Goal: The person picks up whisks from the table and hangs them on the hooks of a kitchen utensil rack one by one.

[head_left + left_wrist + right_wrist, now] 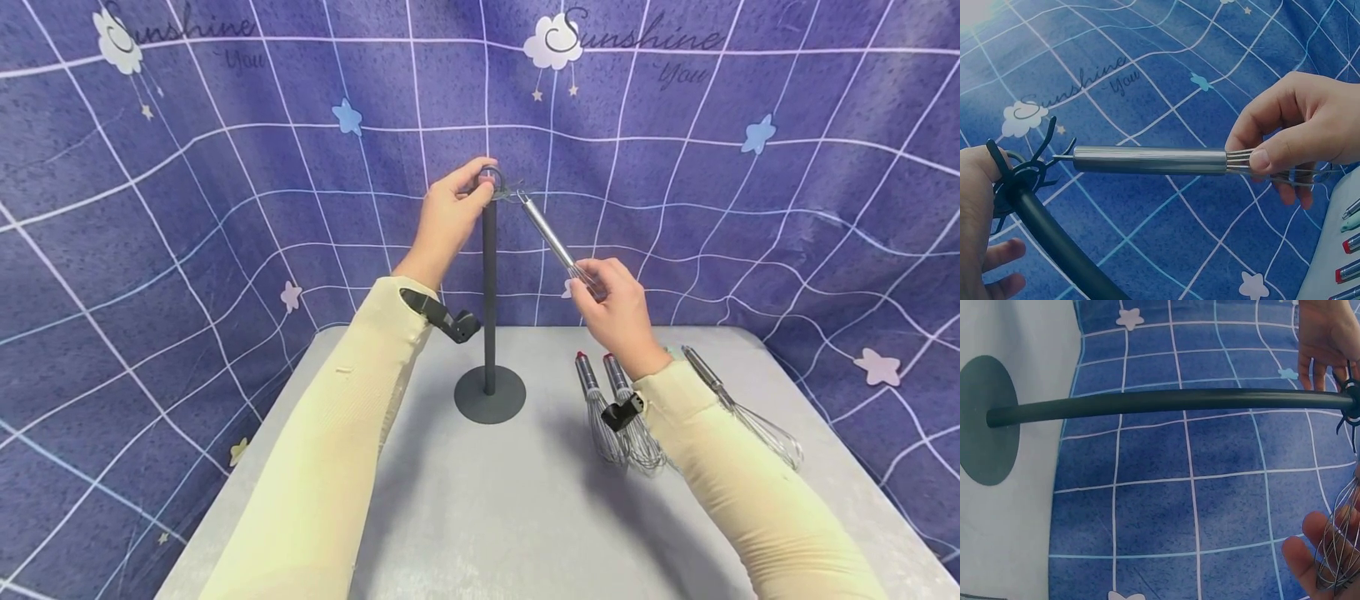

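Observation:
A dark utensil stand with a round base stands upright on the table, hooks fanning out at its top. My left hand pinches the ring at the very top between thumb and fingers. My right hand holds a steel whisk by its wires, the handle slanting up toward the stand. In the left wrist view the hanging loop at the handle's end meets one hook; whether it is around the hook I cannot tell. The right wrist view shows the whisk's wires against the right fingers.
Two whisks with red-tipped handles lie on the grey table below my right wrist. Farther right lies another whisk, with the right sleeve beside it. A purple-blue patterned curtain surrounds the back and sides.

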{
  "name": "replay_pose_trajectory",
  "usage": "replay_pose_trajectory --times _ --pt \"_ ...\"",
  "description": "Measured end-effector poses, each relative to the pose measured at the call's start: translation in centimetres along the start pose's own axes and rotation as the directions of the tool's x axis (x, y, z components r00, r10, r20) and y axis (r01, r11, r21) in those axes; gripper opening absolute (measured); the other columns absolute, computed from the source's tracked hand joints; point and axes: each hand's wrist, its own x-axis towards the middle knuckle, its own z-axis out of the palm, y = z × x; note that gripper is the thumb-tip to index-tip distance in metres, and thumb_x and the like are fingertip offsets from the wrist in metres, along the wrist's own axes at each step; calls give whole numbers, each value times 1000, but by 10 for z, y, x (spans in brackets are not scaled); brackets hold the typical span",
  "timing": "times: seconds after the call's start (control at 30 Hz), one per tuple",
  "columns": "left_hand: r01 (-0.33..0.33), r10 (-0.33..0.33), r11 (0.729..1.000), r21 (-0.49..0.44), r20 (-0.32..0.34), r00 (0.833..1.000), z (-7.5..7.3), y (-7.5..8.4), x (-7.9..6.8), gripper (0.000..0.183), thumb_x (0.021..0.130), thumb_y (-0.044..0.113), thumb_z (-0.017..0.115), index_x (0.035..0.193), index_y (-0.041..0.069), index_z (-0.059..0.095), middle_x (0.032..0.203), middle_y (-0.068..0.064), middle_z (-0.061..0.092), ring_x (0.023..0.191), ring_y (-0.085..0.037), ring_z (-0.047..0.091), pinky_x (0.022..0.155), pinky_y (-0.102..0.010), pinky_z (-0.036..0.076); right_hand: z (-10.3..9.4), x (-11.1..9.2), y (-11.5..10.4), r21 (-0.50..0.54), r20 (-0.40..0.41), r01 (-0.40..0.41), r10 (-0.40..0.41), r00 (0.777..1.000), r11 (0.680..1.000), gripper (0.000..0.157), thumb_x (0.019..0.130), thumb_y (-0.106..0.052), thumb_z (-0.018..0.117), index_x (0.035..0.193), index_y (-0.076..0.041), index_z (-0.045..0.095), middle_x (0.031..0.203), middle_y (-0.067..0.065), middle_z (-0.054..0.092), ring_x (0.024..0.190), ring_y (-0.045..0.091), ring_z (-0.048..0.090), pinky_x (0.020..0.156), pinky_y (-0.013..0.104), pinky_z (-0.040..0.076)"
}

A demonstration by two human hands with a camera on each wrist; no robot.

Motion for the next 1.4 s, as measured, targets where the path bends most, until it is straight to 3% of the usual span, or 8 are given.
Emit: replay_pose_trajectory --times 0.23,0.5,0.8,1.2,1.4 --pt "-9 9 1000 -2 -5 1000 -1 1 -2 32 97 25 65 129 24 71 106 0 73 92 -16 67 68 -26 42 9 -2 -2 24 23 -20 20 1000 1000 21 94 -9 68 114 -3 70 97 8 64 79 18 66 70 17 53" --pt "0 0 1000 2 -4 1000 0 2 -1 32 98 27 64 130 25 70 111 0 73 96 -16 68 69 -27 43 19 -6 0 54 49 -67 64 997 996 23 95 -12 67 116 -2 68 102 10 67 81 20 68 72 29 56" --pt "0 0 1000 4 4 1000 0 3 -2 33 98 22 63 131 25 69 112 2 73 97 -15 68 76 -26 45 29 -8 0 90 95 -129 120 988 988 27 98 -18 66 120 -1 67 109 13 69 89 26 70 83 40 57" --pt "4 -4 1000 -19 0 1000 0 2 -2 33 98 23 63 131 23 69 109 2 73 90 -14 65 67 -27 40 39 -6 -3 97 150 -170 154 977 981 28 99 -16 65 122 1 66 112 16 72 98 30 71 88 42 56" --pt "9 -9 1000 -2 -3 1000 0 1 -1 33 98 26 64 131 26 69 111 2 73 95 -14 66 71 -27 43 43 -6 -3 106 191 -179 157 969 978 26 101 -15 61 122 -3 68 113 13 72 101 26 70 89 42 55"
